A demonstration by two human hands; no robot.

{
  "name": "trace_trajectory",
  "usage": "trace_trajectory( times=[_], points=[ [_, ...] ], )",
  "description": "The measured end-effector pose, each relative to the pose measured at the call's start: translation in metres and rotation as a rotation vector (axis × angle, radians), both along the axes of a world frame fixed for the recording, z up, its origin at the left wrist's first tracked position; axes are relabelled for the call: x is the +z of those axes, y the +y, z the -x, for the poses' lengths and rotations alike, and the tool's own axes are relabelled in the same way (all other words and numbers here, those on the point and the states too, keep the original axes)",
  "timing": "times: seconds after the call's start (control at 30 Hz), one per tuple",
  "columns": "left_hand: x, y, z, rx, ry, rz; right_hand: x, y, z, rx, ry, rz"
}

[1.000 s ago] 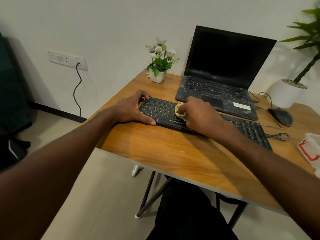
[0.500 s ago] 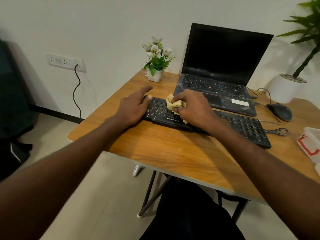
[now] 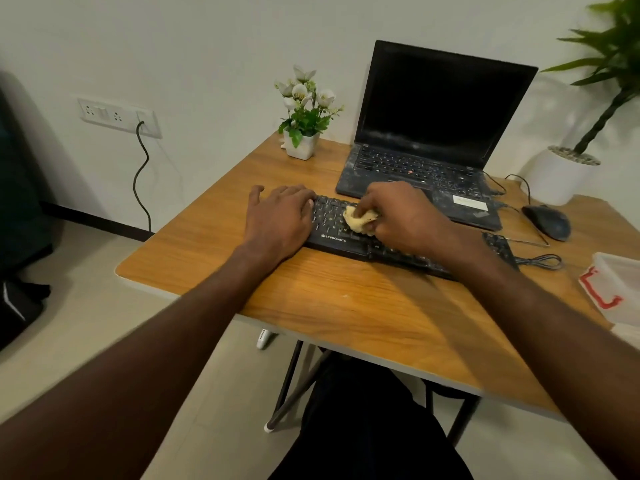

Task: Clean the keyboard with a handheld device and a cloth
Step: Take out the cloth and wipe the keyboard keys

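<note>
A black keyboard lies across the wooden table, in front of the laptop. My right hand is bunched around a small yellow cloth and presses it onto the keys left of the keyboard's middle. My left hand lies flat over the keyboard's left end, fingers spread, pinning it to the table. My right forearm covers most of the keyboard's right half. No handheld device is in sight.
An open dusty laptop stands behind the keyboard. A small flower pot is at the back left, a black mouse and coiled cable at the right. A white container sits at the right edge.
My right hand has slid the cloth along the left part of the keys. My left hand shifted from gripping the keyboard's end to lying flat over it. The view moved slightly.
</note>
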State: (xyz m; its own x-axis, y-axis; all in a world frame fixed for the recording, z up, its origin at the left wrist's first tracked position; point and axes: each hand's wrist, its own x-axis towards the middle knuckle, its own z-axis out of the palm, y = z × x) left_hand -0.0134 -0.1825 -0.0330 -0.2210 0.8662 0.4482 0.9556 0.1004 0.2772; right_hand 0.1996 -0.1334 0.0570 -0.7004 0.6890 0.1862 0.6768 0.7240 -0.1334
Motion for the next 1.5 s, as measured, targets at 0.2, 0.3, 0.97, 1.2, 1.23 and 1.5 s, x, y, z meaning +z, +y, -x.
trace_trajectory(
  times=[0.2,0.3,0.97,1.2,1.23,1.5],
  points=[
    [0.003,-0.005,-0.004,-0.089,0.033,-0.052,-0.019,-0.008,0.013,0.018,0.139,0.044],
    [0.004,-0.005,-0.005,-0.077,0.032,-0.054,-0.019,-0.006,0.002,-0.097,0.063,-0.059],
    [0.005,-0.002,-0.008,-0.331,0.108,-0.094,-0.01,0.002,-0.003,-0.028,0.068,-0.104],
    [0.005,-0.002,-0.008,-0.32,0.08,-0.109,-0.023,-0.002,-0.012,-0.067,0.1,-0.043],
    [0.005,-0.002,-0.007,-0.324,0.064,-0.113,-0.023,0.0,-0.018,-0.117,0.126,-0.015],
    [0.005,-0.001,-0.008,-0.317,0.034,-0.085,-0.023,-0.004,-0.02,-0.219,0.24,0.017]
  ],
)
